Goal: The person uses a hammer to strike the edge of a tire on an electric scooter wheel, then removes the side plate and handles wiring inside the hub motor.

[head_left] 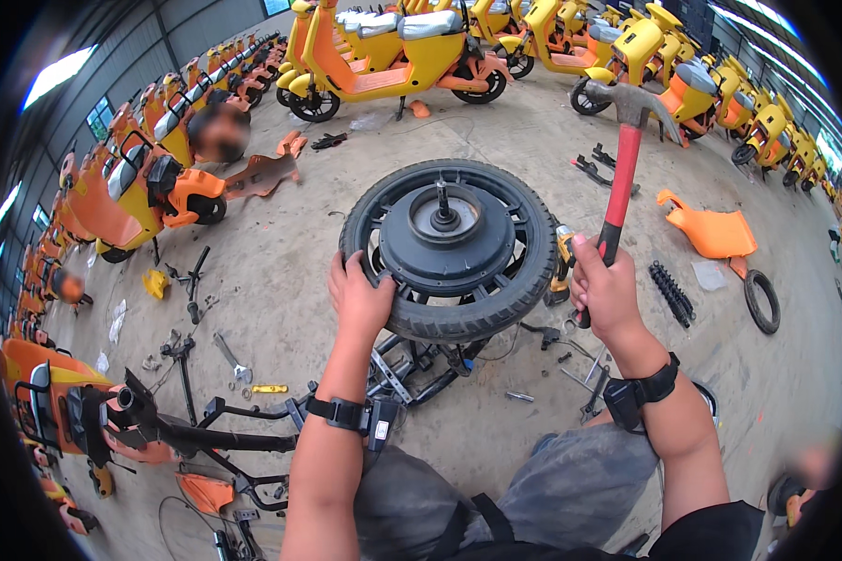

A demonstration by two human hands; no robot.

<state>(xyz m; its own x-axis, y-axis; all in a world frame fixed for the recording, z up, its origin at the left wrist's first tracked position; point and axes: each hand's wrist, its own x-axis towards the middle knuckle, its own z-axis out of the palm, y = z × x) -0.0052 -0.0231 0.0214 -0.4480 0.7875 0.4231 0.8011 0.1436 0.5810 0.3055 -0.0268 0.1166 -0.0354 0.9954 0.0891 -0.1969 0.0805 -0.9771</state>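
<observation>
A black wheel (pixel 449 323) with a tire and large hub (pixel 444 262) lies flat in front of me, its threaded axle pointing up. My left hand (pixel 360 299) grips the wheel's near-left edge. My right hand (pixel 603 290) is closed on a claw hammer (pixel 619 178) with a red and black handle, held upright with its head high to the right of the wheel. A yellow and black power drill (pixel 559 285) is partly hidden behind the wheel's right side. A dark metal frame (pixel 393 379) shows beneath the wheel.
Yellow and orange scooters (pixel 393 61) line the back and sides. A stripped scooter frame (pixel 206 435) lies at lower left. On the concrete floor are a wrench (pixel 234 360), an orange panel (pixel 706 229), a shock absorber (pixel 672 294), a loose tire (pixel 762 304) and several small parts.
</observation>
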